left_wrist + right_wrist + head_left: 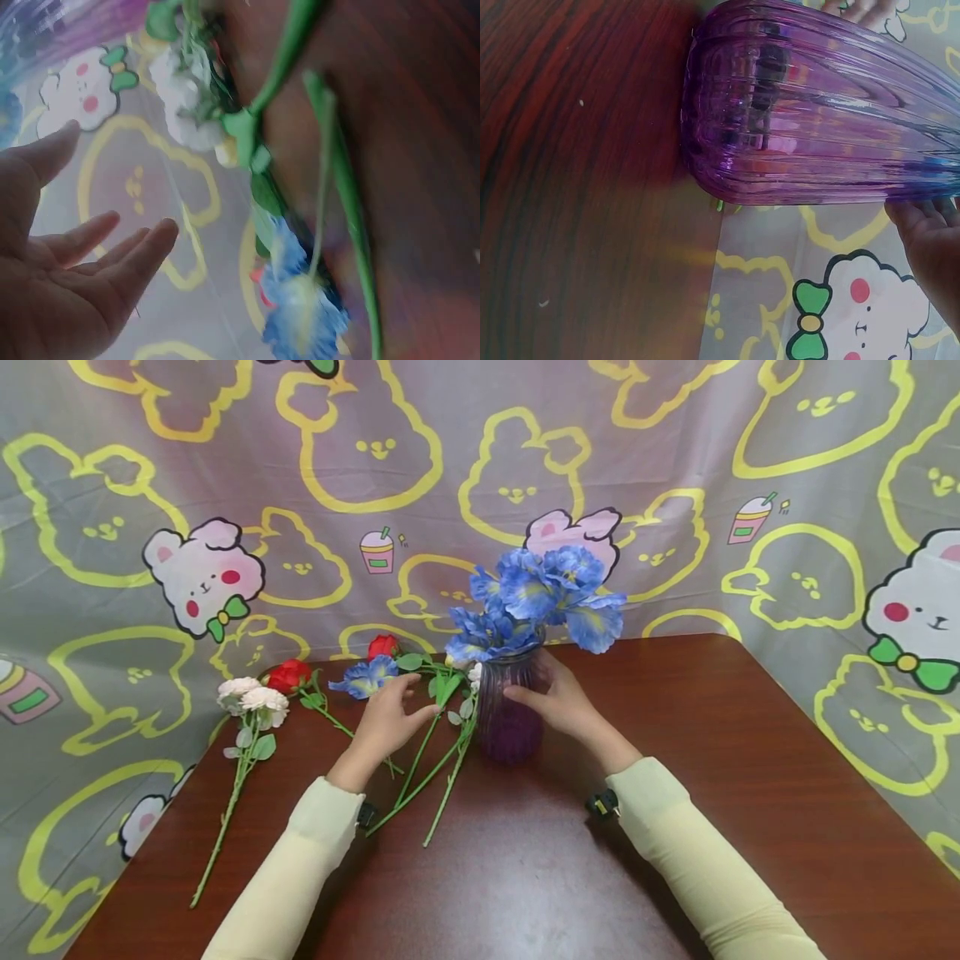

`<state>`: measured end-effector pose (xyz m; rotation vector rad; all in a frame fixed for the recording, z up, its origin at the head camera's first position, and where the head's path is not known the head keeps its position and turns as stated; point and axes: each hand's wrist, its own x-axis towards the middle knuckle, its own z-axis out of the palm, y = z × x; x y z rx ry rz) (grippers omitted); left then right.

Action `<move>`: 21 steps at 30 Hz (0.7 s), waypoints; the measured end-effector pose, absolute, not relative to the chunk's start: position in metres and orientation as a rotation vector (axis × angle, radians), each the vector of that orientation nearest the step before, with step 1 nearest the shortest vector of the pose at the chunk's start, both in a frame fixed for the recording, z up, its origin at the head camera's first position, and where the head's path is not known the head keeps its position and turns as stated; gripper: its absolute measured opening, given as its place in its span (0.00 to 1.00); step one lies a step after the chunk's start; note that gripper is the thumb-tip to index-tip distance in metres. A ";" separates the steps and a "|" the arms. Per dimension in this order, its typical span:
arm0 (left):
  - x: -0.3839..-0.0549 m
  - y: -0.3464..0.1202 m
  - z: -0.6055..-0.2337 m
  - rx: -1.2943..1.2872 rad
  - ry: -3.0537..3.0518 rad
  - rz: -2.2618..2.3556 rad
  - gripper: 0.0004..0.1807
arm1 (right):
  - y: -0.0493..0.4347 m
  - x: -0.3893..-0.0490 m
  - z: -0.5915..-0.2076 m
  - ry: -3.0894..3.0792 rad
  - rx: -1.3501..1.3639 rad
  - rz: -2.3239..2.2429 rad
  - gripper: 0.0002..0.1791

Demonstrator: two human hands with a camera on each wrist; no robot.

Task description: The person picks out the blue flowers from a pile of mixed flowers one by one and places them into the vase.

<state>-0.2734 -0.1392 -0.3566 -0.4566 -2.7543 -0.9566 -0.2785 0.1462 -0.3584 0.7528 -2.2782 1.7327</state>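
A ribbed purple glass vase stands on the table with several blue iris blooms rising from its mouth. My right hand grips its upper right side, thumb toward the front and fingers partly hidden behind the glass. In the right wrist view, those fingers show past the edge of the vase. To the left of the vase, my left hand hovers with loosely bent, spread fingers. The left wrist view shows that hand holding nothing, beside green stems and a loose blue iris.
Red flowers, a blue iris and green-stemmed flowers lie beyond and beside the left hand. Pale pink-white flowers on a long stem lie at the table's left. A patterned curtain hangs behind the brown table.
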 end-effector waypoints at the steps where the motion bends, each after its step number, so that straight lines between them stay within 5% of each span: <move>1: -0.274 -0.144 -0.357 -0.426 -2.770 -0.952 0.35 | 0.146 -0.279 -0.359 -2.273 0.756 1.737 0.38; 8: -0.276 -0.170 -0.360 -0.243 -2.900 -0.843 0.34 | 0.146 -0.277 -0.359 -2.270 0.760 1.739 0.39; 16: -0.280 -0.181 -0.372 -0.133 -2.989 -0.728 0.19 | 0.146 -0.278 -0.359 -2.251 0.762 1.756 0.38; 21: -0.282 -0.184 -0.378 -0.075 -3.027 -0.719 0.25 | 0.143 -0.271 -0.350 -2.270 0.754 1.745 0.37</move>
